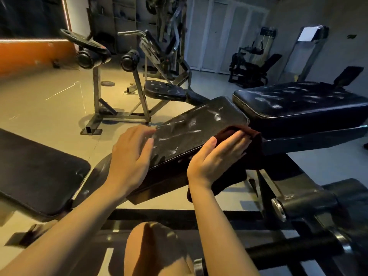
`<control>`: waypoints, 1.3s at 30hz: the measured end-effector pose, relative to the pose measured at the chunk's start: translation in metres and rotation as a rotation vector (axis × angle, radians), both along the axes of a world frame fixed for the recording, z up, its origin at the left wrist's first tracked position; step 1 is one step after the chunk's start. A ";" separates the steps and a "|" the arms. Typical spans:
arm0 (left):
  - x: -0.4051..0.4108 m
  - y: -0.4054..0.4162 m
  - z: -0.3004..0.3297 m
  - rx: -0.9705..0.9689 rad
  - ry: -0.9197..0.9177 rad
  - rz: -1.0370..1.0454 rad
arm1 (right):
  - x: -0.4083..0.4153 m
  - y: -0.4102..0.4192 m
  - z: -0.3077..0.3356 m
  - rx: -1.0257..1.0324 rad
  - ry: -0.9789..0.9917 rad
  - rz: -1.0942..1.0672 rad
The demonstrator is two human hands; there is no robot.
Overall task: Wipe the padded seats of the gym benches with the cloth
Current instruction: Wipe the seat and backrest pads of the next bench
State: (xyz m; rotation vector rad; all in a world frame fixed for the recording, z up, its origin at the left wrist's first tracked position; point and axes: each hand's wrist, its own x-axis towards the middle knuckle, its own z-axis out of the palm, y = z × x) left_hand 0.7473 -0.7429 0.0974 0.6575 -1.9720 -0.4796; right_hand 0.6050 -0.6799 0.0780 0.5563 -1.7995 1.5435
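Pressing dark red cloth (253, 136) on padded seat (199, 124), right hand (217, 156) flat; left hand (131, 154) spread.

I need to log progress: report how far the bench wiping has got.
Done: nothing looks finished. In hand: the right hand presses the dark red cloth on the right edge of the tilted pad, which shows pale smears; the left hand steadies it. Left: the seat behind, also streaked, and the flat pad at left.

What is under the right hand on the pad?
A dark red cloth lies under the right hand, draped over the pad's right edge and hanging down its side. The pad surface beneath the cloth is covered.
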 end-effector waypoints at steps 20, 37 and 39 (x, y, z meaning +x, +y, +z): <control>-0.023 -0.051 -0.051 -0.177 -0.051 -0.266 | 0.055 -0.040 -0.053 -0.017 -0.073 0.045; -0.018 -0.056 -0.051 0.077 0.110 -0.485 | 0.071 -0.049 -0.016 -0.177 -0.331 -0.031; -0.018 -0.057 -0.051 0.086 0.110 -0.503 | 0.088 -0.058 -0.027 -0.181 -0.323 -0.002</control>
